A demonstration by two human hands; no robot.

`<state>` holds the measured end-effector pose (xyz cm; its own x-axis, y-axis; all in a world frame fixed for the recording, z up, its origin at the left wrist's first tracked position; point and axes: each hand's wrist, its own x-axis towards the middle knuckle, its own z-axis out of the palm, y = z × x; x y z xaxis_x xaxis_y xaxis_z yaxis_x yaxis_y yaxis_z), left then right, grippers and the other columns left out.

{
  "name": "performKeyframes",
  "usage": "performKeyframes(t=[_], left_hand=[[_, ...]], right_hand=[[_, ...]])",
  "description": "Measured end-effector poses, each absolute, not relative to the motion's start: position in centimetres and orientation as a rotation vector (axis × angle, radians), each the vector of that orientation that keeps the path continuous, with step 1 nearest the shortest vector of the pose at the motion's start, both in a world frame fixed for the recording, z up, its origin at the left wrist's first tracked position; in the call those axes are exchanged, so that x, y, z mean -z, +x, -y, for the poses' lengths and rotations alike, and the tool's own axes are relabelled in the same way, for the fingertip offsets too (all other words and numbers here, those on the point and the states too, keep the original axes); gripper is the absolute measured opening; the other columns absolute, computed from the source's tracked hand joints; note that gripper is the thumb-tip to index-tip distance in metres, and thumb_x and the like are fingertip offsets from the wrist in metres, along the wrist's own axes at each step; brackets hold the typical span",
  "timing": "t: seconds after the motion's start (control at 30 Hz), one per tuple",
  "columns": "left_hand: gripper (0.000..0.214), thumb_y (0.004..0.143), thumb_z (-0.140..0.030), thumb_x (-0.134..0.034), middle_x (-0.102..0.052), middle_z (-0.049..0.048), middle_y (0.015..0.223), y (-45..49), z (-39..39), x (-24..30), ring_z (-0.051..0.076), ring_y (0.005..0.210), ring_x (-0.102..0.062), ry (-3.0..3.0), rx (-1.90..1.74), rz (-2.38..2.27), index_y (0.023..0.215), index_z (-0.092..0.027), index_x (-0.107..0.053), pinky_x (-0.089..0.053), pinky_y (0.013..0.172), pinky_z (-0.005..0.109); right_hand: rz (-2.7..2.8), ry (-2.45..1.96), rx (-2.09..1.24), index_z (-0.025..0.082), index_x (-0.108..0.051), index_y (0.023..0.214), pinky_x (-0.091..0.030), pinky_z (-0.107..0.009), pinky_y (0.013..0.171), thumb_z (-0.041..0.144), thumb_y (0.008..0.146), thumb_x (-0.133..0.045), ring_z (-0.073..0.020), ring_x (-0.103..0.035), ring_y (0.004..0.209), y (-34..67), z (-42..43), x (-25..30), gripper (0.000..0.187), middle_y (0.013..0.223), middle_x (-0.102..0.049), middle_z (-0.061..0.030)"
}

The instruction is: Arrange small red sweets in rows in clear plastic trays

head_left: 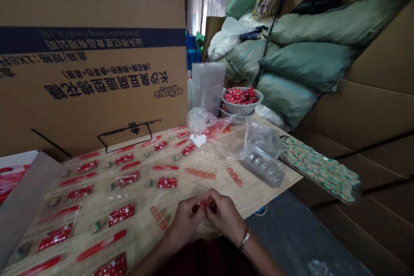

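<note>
My left hand [190, 214] and my right hand [224, 212] meet above the front of the table, fingers pinched together. Between the fingertips shows a small reddish piece [203, 203], mostly covered, so its kind is unclear. Left of my hands lies a strip of small orange packets [158, 217]. Beyond them are another orange strip [200, 174] and a shorter row of orange packets [234, 177]. To the left, several clear trays hold a red spotted packet [120, 214], a red stick-like piece [101, 245] and a small greenish piece [95, 227].
A large carton [93, 116] walls off the back left. Toward the right are clear plastic trays [263, 168], a basket of red packets [241, 105], stacked clear trays [208, 86] and a tray of green-and-pink pieces [320, 170]. Full sacks [310, 62] are piled behind.
</note>
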<state>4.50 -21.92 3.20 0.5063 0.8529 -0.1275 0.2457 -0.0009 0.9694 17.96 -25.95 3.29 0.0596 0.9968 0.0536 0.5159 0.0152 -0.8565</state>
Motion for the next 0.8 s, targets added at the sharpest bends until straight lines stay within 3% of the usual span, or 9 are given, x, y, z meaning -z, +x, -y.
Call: performKeyframes(t=[0.1, 0.23, 0.43, 0.63, 0.8], left_hand=[[0.027, 0.067, -0.041, -0.050, -0.036, -0.0059, 0.047, 4.7, 21.9, -3.1, 0.009, 0.044, -0.034, 1.484, -0.578, -1.008, 0.052, -0.019, -0.045, -0.027, 0.044, 0.022], [0.029, 0.062, -0.047, -0.052, -0.039, -0.0068, 0.041, 4.9, 21.7, -3.0, 0.008, 0.036, -0.034, 1.280, -0.502, -1.044, 0.053, -0.020, -0.046, -0.027, 0.039, 0.023], [0.032, 0.062, -0.049, -0.055, -0.041, -0.0070, 0.039, 4.8, 21.4, -3.3, 0.006, 0.032, -0.032, 1.169, -0.472, -0.992, 0.053, -0.018, -0.049, -0.023, 0.037, 0.021], [0.037, 0.062, -0.052, -0.063, -0.044, -0.0069, 0.040, 4.6, 21.4, -3.4, 0.006, 0.034, -0.034, 1.175, -0.420, -0.916, 0.057, -0.016, -0.054, -0.021, 0.038, 0.021], [0.043, 0.060, -0.057, -0.066, -0.045, -0.0065, 0.041, 4.5, 21.3, -2.9, 0.004, 0.033, -0.034, 1.132, -0.387, -0.863, 0.059, -0.015, -0.053, -0.018, 0.036, 0.020]], right_hand=[[1.333, -1.471, -1.072, 0.019, -0.049, 0.077, -0.039, -0.022, 0.054, 0.012, 0.065, -0.058, -0.0115, -0.053, 0.056, 18.8, 25.6, -2.7, 0.017, 0.062, -0.054, 0.0048], [1.010, -1.211, -1.475, 0.020, -0.050, 0.088, -0.041, -0.022, 0.051, 0.032, 0.066, -0.068, -0.0099, -0.053, 0.051, 19.7, 25.7, -1.7, 0.030, 0.061, -0.056, 0.0058], [0.933, -1.139, -1.379, 0.016, -0.062, 0.074, -0.039, -0.019, 0.054, 0.040, 0.065, -0.075, -0.0066, -0.050, 0.055, 19.0, 26.0, -1.1, 0.029, 0.060, -0.057, 0.0041], [0.739, -1.061, -1.518, 0.016, -0.064, 0.074, -0.040, -0.019, 0.051, 0.044, 0.059, -0.078, -0.0063, -0.050, 0.049, 18.9, 26.6, -0.5, 0.035, 0.062, -0.060, 0.0033], [0.821, -1.047, -1.404, 0.019, -0.063, 0.084, -0.042, -0.021, 0.057, 0.045, 0.062, -0.076, -0.0076, -0.051, 0.055, 19.0, 26.9, -0.6, 0.036, 0.066, -0.060, 0.0043]])
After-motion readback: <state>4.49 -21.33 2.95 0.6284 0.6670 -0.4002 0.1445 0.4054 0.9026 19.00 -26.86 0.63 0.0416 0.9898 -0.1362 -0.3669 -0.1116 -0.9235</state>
